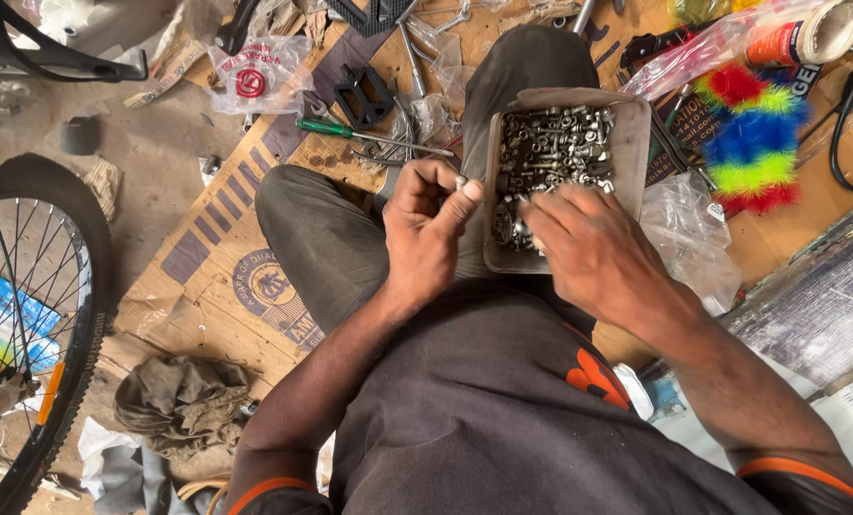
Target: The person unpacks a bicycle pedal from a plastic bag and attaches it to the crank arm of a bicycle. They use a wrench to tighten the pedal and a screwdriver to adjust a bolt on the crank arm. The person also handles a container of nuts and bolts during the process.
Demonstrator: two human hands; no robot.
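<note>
Tray [634,172] of bolts, resting on the knee within reach. Right hand [593,250] digging in it, fingers spread, holding nothing visible. Left hand [428,229], beside the tray, pinching one bolt [461,181] up for inspecting.

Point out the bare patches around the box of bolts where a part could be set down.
Bare cardboard lies between the left knee and the bicycle wheel, above the crumpled rag. Bare floor sits beside it. Crowded: the tools above the box, around the screwdriver and pedal, and the plastic bags to its right.
</note>
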